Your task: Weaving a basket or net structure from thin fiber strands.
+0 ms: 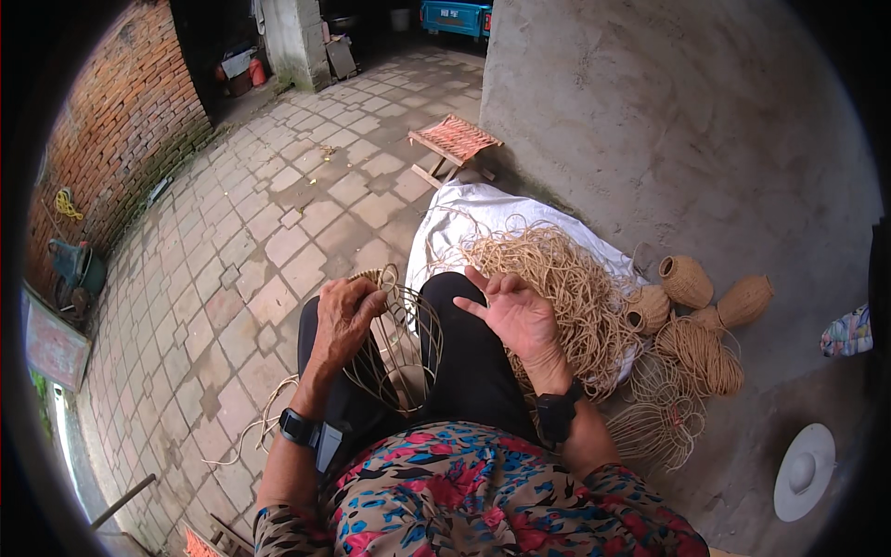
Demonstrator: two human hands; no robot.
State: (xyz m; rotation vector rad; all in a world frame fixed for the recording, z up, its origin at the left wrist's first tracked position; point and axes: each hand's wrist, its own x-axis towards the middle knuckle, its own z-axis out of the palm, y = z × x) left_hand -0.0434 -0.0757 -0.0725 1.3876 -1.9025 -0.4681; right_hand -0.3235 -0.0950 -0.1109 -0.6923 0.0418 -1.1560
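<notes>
so my left hand (347,314) grips the basket frame (401,325) by its rim (375,276), between my knees (452,295), right hand (522,320) is spread wide, and the blue vehicle (471,28) has lettering too tiny to read

Shirt (445,497): tan, pink/blue/black floral
Sleeves (626,492): same print, short
Left watch (297,427): square, dark, just behind left hand (351,314)
Right wrist unit (557,415): bulky, black, just behind right hand (520,320)
Trousers (471,357): plain black
</notes>
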